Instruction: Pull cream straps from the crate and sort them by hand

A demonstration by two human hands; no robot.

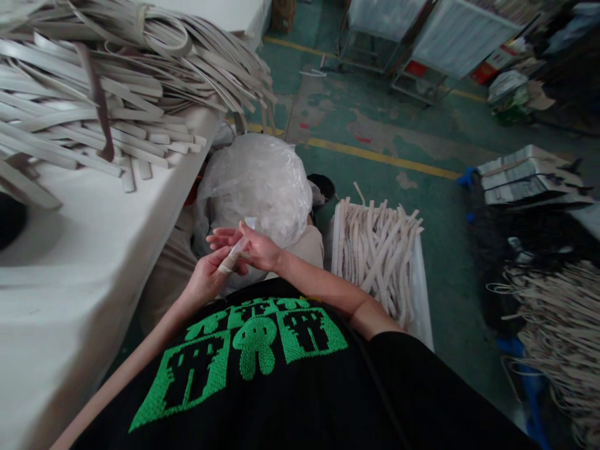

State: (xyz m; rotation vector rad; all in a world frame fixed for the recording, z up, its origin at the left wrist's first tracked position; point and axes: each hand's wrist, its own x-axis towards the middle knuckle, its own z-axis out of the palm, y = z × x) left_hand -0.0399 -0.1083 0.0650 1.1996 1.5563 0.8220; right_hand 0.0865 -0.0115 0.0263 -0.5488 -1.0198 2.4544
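Observation:
My left hand (209,272) is closed around a short beige strip (228,264), low in front of my body. A narrow piece of clear plastic film (240,245) runs from the strip toward my right hand (262,249). The thumb of that hand presses on the film, while its other fingers stretch out behind it toward the left. Both hands meet in front of a large clear plastic bag (262,181) filled with whitish, see-through pieces. Whether the film wraps the strip or only lies against it, I cannot tell.
Left, a white-covered table (94,250) carries a heap of beige straps (135,81). At my right stands a white bin (424,306) full of fabric strips (375,250). Farther right lie bundled cords (557,331) and a tied stack (529,175). Wheeled carts (459,37) stand beyond.

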